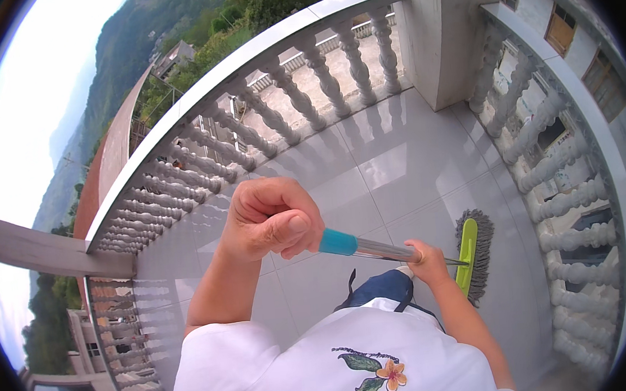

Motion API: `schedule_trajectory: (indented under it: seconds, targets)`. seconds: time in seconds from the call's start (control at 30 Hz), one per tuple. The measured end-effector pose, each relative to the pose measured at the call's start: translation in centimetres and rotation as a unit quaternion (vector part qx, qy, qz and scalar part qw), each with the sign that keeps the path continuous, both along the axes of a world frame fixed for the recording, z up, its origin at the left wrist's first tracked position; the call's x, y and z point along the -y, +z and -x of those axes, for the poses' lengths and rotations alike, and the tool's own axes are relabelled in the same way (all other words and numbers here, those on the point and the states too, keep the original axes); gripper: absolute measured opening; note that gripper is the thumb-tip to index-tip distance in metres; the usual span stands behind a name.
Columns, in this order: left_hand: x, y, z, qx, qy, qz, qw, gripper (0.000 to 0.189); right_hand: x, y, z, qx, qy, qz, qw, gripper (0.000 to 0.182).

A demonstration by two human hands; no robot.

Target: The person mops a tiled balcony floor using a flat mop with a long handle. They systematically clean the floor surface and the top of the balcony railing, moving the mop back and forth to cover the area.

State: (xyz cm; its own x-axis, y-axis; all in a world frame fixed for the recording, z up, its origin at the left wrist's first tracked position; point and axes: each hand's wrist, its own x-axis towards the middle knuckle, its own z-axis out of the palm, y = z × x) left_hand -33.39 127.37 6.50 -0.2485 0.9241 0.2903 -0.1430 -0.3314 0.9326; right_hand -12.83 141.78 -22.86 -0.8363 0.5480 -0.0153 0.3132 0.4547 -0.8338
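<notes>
A flat mop with a lime-green plate [467, 258] and a grey fringed head [482, 259] rests on the tiled floor, to the right of my body. Around the upper end of its metal pole [386, 249], at the turquoise grip [338, 241], my left hand [279, 220] is closed. Lower down the pole, nearer the mop head, my right hand [427, 261] grips the metal tube. Part of the pole's top end is hidden by my left fingers.
Glossy grey floor tiles [317, 178] cover the balcony. A balustrade with a pale handrail [236, 63] and turned balusters curves along the front. Another balustrade [580, 91] runs on the right, beyond a concrete pillar [438, 31]. A further railing stands at the lower left.
</notes>
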Motion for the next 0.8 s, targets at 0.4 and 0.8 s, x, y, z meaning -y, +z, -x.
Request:
schedule_trajectory:
  seconds: [0.4,0.8]
  targets:
    - [-0.1,-1.1,-13.0,0.027,-0.087,0.011,0.996,0.019,1.8,0.1,-14.2,0.024,-0.078,-0.034,0.996,0.011]
    - [-7.5,-17.0,-37.2,0.113,-0.249,0.225,0.935,0.02,1.4,-13.0,-48.2,0.248,-0.233,-0.079,0.937,0.016]
